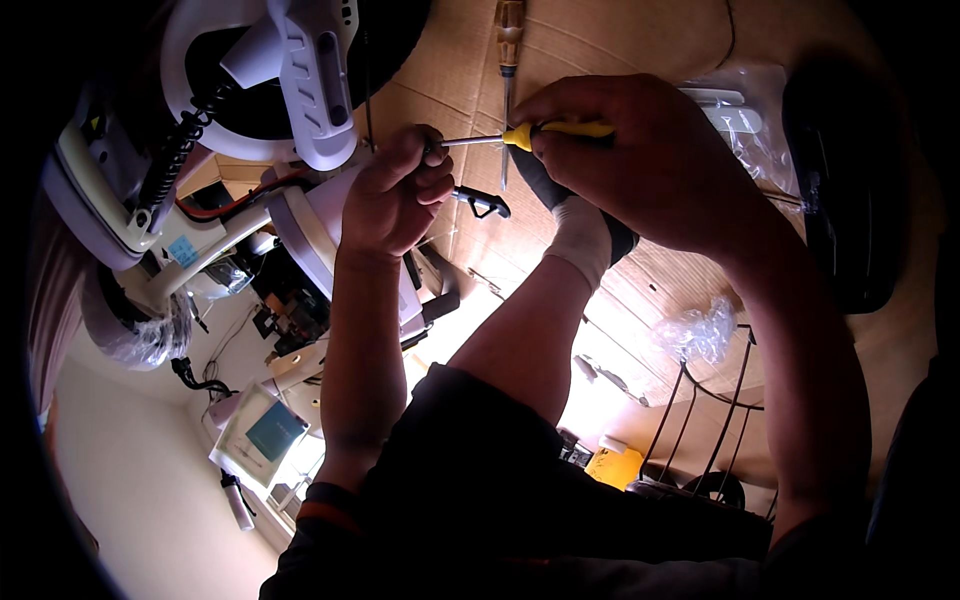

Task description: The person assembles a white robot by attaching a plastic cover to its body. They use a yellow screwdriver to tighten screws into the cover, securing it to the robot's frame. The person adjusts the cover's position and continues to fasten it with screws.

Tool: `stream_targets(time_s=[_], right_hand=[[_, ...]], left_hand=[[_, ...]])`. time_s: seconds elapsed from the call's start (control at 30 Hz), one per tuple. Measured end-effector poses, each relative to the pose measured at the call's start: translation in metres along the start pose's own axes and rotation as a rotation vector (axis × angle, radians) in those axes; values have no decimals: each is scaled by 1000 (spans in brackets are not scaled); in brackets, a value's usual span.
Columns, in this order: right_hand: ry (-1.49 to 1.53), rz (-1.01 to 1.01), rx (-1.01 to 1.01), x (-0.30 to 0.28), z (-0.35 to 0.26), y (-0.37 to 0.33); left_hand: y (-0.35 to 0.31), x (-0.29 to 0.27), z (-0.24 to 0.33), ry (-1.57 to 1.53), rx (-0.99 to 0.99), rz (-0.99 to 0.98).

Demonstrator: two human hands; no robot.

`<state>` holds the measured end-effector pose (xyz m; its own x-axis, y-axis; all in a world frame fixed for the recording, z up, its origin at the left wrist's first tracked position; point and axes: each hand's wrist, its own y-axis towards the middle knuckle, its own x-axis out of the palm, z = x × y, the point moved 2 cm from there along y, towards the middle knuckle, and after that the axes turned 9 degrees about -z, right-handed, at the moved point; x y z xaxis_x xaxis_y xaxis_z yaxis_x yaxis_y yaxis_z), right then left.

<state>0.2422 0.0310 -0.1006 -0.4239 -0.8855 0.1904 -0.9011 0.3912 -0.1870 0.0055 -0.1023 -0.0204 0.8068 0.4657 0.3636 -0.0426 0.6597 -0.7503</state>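
My right hand (640,150) is closed round the yellow-and-black handle of a screwdriver (518,137), whose thin metal shaft points left. At the tip of that shaft, my left hand (395,195) pinches a small dark piece (433,150), mostly covered by my fingers, so its kind does not show. Behind the shaft lies a second screwdriver (509,40) with a brown handle, on a cardboard sheet (450,60). Just right of my left wrist there is a black bracket-like part (483,201).
My foot in a dark shoe and pale sock (580,235) rests on the cardboard. A white-and-grey machine frame with a coil spring (175,150) stands at the left. To the right are clear plastic bags (765,120), a long black object (840,190) and a black wire rack (710,430).
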Motion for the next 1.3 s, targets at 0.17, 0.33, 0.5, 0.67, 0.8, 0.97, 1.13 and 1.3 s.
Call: stream_targets(time_s=[0.17, 0.33, 0.5, 0.67, 0.8, 0.97, 1.13, 1.3], right_hand=[[13, -72, 43, -6, -2, -1], [-79, -91, -39, -9, -2, -8], [24, -85, 42, -2, 9, -7], [275, -101, 21, 7, 1, -10], [257, -39, -153, 10, -2, -6], [195, -11, -186, 2, -10, -1], [168, -2, -159, -2, -18, -2], [118, 30, -197, -5, -27, 0]], left_hand=[[0, -1, 1, 114, -28, -37], [-4, 5, 12, 255, -149, 8], [-1, 38, 28, 253, 40, 69], [-4, 64, 41, 452, 245, 148], [-7, 65, 47, 356, 348, 130], [-12, 48, 77, 578, 407, 219], [1, 20, 138, 1475, 655, 302], [30, 32, 164, 1748, 41, 154]])
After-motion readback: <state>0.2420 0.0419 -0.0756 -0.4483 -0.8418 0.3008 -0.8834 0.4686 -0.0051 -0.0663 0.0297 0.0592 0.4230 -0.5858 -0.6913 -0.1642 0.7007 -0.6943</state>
